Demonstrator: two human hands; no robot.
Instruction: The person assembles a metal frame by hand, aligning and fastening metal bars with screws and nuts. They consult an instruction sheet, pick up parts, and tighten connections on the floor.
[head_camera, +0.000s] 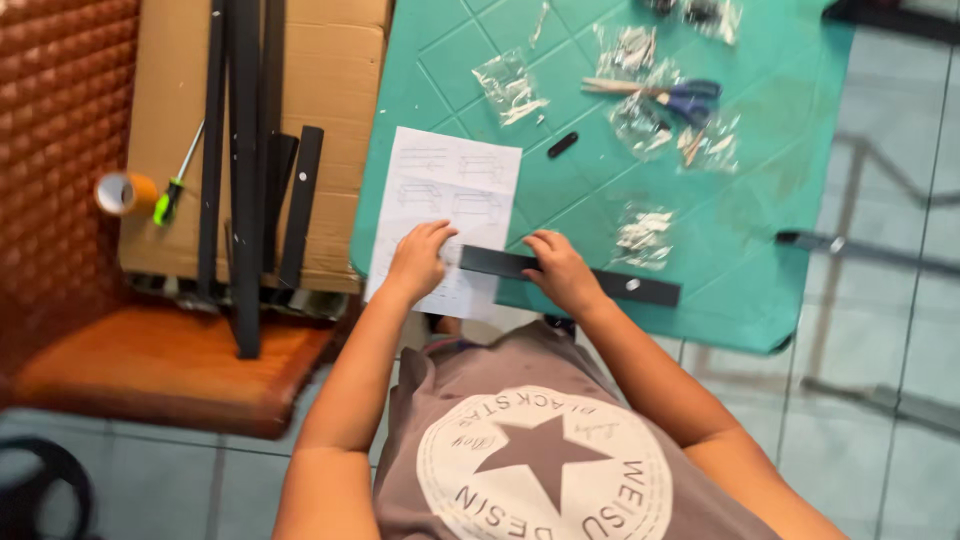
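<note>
head view looks down on a green square-patterned plastic table (470, 40). its middle lies bare, with clear plastic bags of small parts (640, 232) and blue-handled scissors (672, 95) toward the far edge. a flat black metal bar (600, 281) lies along the near edge, its long axis running left to right. the right hand (560, 268) rests on the bar's left part, fingers bent over it. the left hand (418, 258) presses flat on a white printed instruction sheet (450, 185) at the near left corner, gripping nothing.
</note>
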